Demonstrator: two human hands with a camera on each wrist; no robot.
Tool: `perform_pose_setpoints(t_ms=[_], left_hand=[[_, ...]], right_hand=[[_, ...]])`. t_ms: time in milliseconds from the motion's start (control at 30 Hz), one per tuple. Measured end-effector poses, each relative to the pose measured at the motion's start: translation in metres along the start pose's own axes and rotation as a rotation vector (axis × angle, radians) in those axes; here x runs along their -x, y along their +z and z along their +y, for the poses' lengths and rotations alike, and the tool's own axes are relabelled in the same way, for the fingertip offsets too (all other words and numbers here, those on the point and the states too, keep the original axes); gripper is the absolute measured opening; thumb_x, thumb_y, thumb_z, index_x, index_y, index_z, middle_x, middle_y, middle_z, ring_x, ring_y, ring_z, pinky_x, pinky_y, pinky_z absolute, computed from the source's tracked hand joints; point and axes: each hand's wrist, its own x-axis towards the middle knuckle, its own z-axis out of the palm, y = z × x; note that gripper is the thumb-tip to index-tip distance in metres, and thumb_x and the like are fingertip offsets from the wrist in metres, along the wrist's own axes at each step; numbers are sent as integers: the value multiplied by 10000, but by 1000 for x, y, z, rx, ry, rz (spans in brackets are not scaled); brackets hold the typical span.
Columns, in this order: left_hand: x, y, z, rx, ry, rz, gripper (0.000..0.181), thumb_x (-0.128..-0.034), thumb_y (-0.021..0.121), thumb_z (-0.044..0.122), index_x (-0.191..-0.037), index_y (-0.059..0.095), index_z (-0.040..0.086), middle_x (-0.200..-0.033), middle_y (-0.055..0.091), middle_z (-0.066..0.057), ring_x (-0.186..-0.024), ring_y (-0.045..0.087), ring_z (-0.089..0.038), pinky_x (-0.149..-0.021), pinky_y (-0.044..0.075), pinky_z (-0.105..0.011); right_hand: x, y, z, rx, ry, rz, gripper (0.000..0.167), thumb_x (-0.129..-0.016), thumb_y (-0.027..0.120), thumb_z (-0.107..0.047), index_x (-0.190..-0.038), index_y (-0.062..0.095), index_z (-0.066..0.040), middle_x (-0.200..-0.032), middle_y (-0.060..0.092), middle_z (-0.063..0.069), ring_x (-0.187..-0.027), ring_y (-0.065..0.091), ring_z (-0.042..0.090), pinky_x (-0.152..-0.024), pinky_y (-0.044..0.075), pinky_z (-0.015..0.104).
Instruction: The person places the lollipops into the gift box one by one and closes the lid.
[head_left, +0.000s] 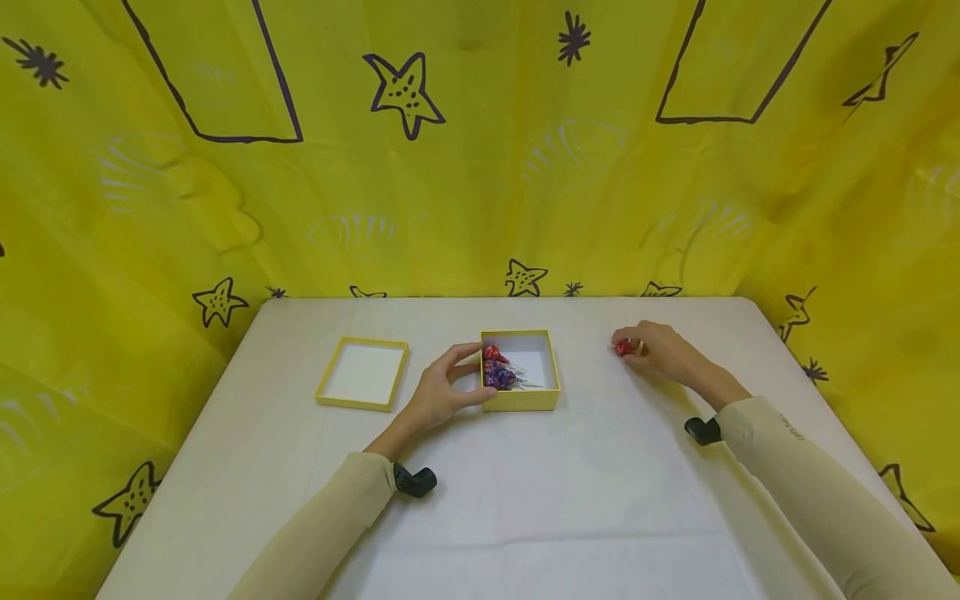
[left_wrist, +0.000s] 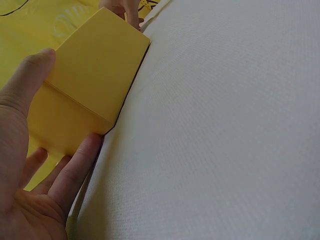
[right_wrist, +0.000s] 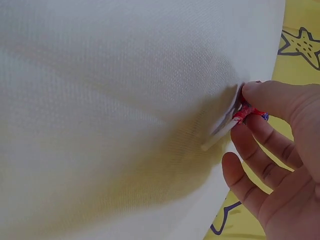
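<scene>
A yellow box [head_left: 521, 402] with a white inside stands at mid-table, several wrapped lollipops [head_left: 501, 373] along its left side. My left hand [head_left: 437, 390] holds the box's left side, thumb at the near corner; in the left wrist view the fingers [left_wrist: 75, 172] and thumb touch the yellow walls [left_wrist: 95, 70]. To the right of the box, my right hand [head_left: 663, 354] pinches a red-wrapped lollipop [head_left: 622, 347] between thumb and fingers. The right wrist view shows the red wrapper [right_wrist: 242, 114] in the right hand [right_wrist: 280, 145], its white stick pointing down-left, close to the cloth.
A shallow yellow-rimmed lid [head_left: 363, 375], white inside, lies left of the box. The white cloth [head_left: 555, 500] covers the table, and a yellow curtain [head_left: 480, 167] with drawn stars hangs behind and at both sides. Each wrist has a black device on it.
</scene>
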Motion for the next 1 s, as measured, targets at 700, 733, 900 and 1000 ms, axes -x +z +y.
perform_pose_setpoints(t_ms=[700, 733, 900, 1000], left_hand=[[-1, 1, 0, 34, 21, -2, 765, -843, 861, 95, -1510, 488, 141, -1575, 449, -64, -1343, 556, -324, -1110, 454, -463], [-1, 0, 0, 35, 20, -1, 766, -842, 861, 91, -1509, 488, 139, -1575, 449, -66, -1344, 555, -324, -1112, 452, -462], [-1, 0, 1, 19, 8, -3, 772, -840, 867, 113, -1511, 486, 154, -1578, 448, -50, -1356, 548, -298, -1119, 446, -441], [-1, 0, 0, 12, 7, -4, 780, -837, 872, 130, -1514, 485, 163, -1580, 445, -41, -1352, 553, -292, -1109, 457, -435]], right_hand=[[-4, 1, 3, -12, 30, -3, 298, -893, 734, 39, -1185, 713, -17, -912, 673, 87, -807, 590, 255, -780, 561, 437], [-4, 1, 2, -9, 32, -2, 299, -894, 734, 37, -1186, 713, -21, -913, 672, 83, -810, 589, 251, -783, 559, 431], [-3, 0, 1, -27, 18, -2, 283, -886, 734, 43, -1159, 718, -33, -909, 666, 74, -802, 580, 243, -765, 551, 412], [-3, -2, -2, -50, 6, -7, 273, -885, 743, 37, -1146, 719, -39, -908, 663, 68, -795, 579, 233, -743, 547, 383]])
